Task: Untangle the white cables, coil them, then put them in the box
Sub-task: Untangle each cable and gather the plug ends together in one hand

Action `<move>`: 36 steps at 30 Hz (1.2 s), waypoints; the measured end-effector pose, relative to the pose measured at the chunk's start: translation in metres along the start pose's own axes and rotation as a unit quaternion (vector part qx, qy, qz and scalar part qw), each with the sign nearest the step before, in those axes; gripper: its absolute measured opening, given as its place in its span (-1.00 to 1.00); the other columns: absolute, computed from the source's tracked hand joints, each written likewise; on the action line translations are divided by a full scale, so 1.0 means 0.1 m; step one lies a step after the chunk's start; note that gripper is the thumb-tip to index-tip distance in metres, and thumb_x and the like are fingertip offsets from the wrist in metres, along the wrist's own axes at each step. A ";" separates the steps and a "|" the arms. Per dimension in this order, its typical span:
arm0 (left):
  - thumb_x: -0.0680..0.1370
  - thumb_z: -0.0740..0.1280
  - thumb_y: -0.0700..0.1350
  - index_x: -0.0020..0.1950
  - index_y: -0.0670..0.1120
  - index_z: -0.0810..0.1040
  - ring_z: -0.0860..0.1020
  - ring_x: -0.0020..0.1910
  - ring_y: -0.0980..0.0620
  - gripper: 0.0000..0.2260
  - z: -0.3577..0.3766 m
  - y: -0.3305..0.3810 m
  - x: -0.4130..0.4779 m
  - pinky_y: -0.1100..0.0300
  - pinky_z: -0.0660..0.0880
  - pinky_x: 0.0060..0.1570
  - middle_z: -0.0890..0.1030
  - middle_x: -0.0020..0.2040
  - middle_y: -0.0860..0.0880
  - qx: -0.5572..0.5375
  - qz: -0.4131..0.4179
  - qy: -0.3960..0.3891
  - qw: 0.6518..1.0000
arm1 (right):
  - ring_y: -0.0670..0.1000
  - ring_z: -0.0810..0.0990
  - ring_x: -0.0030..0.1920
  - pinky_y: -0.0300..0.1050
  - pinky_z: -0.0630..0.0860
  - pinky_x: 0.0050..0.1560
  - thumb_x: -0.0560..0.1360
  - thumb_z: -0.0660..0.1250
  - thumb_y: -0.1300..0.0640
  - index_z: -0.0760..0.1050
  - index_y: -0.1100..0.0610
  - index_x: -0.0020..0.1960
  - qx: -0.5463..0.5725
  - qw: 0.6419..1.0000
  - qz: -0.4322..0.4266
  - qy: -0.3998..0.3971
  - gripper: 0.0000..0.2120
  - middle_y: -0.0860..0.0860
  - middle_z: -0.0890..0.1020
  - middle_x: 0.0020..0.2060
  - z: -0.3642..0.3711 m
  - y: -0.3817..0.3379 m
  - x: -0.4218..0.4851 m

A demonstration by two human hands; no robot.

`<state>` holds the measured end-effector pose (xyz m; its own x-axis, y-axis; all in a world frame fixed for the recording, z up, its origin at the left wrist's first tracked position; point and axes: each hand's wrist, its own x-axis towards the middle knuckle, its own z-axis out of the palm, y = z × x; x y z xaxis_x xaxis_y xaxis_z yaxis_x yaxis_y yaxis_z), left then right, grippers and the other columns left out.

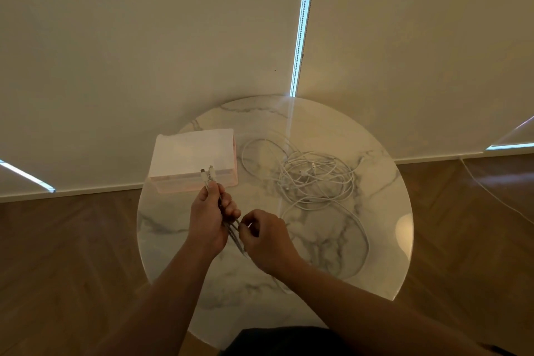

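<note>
left hand grips a folded white cable, plugs up, over the surface; right hand pinches its lower strands. tangled white cables lie toward the right edge, beside the pale pink box at far left.

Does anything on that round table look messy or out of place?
Only the white cables: they lie in a loose tangle on the table, right of the box, loops crossing every way. The left hand and right hand hold one folded cable. Nothing looks spilled or broken.
</note>
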<state>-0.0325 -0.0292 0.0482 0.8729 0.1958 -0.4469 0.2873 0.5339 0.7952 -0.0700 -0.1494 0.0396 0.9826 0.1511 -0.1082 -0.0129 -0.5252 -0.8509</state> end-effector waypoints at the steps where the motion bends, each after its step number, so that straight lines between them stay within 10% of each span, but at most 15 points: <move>1: 0.70 0.07 0.00 -0.19 -0.10 0.38 0.26 -0.53 0.09 -0.68 0.01 -0.01 0.00 0.24 0.34 -0.52 0.28 -0.44 0.00 0.004 0.002 0.002 1.000 | -0.12 0.45 -0.41 -0.39 0.30 -0.38 0.53 0.30 0.14 0.59 0.17 -0.13 0.005 1.000 0.010 -0.008 -0.86 -0.04 0.57 -0.35 0.01 0.00 0.01; 6: 0.70 0.06 -0.01 -0.25 -0.07 0.32 0.12 -0.56 0.12 -0.66 0.06 -0.04 0.01 0.26 0.07 -0.54 0.20 -0.46 0.02 0.041 0.008 0.017 0.999 | -0.12 0.37 -0.53 -0.35 0.23 -0.48 0.61 0.21 0.10 0.55 0.16 -0.29 0.034 0.994 0.029 -0.096 -0.66 -0.07 0.44 -0.51 0.00 0.00 -0.01; 25: 0.70 0.05 -0.04 -0.29 -0.04 0.31 0.20 -0.65 0.17 -0.65 -0.81 0.18 0.60 0.39 0.14 -0.61 0.26 -0.38 -0.02 0.073 0.053 0.231 0.969 | -0.08 0.38 -0.49 -0.24 0.36 -0.42 0.59 0.26 0.06 0.60 0.15 -0.22 0.009 0.945 0.135 -0.296 -0.72 -0.02 0.47 -0.46 -0.92 0.96 -0.45; 32: 0.70 0.06 -0.05 -0.28 -0.05 0.29 0.18 -0.61 0.15 -0.65 -0.67 0.19 0.49 0.36 0.15 -0.60 0.22 -0.46 0.03 0.146 0.070 0.114 0.980 | -0.14 0.40 -0.48 -0.24 0.37 -0.35 0.56 0.28 0.13 0.61 0.18 -0.25 0.006 0.969 0.170 -0.181 -0.74 -0.05 0.47 -0.50 -0.81 1.00 -0.45; 36: 0.70 0.08 -0.14 -0.19 -0.21 0.38 0.51 -0.50 -0.04 -0.70 -0.27 0.05 0.14 0.19 0.52 -0.46 0.47 -0.48 -0.07 0.279 0.104 -0.009 0.955 | -0.19 0.38 -0.54 -0.35 0.31 -0.41 0.58 0.27 0.17 0.60 0.11 -0.29 0.043 0.980 0.124 -0.151 -0.72 -0.09 0.46 -0.57 -0.70 0.62 -0.28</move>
<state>-0.0295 -0.0012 0.0351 0.9392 0.2323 -0.2528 0.2681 -0.0363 0.9627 -0.0851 -0.2447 0.0259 0.8472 0.2757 -0.4541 -0.2728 -0.5076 -0.8173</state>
